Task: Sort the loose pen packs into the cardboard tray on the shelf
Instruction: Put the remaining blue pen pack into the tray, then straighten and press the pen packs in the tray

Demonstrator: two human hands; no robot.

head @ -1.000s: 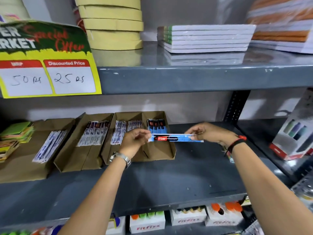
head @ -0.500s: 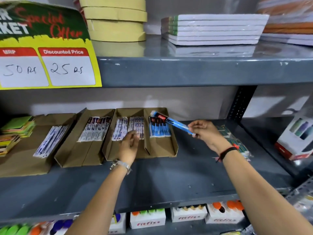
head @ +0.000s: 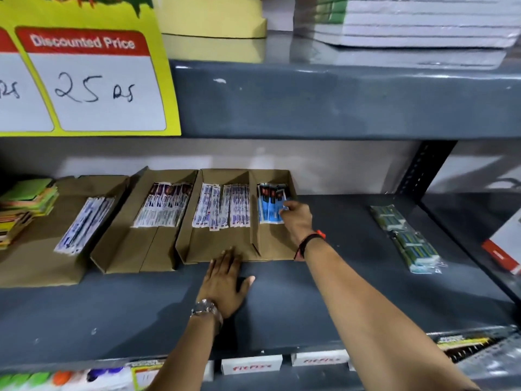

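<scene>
Keep the left hand (head: 225, 280) flat, fingers spread wide, on the dark grey metal shelf (head: 324, 300) with its fingertips against the near edge of the divided brown cardboard tray (head: 225, 249); this should stop the tray sliding. The right hand (head: 296, 215), fingers narrowed on the blue pen packs (head: 269, 204), seats them in the tray's right compartment; press them flush with the stack, tops toward the far wall. White pen packs (head: 222, 207) fill the middle compartment. Green-printed plastic packets (head: 406, 238) lie loose, well apart on the right. The grey upper shelf (head: 338, 100) hangs low overhead; a yellow price card (head: 93, 80) hangs far left.
</scene>
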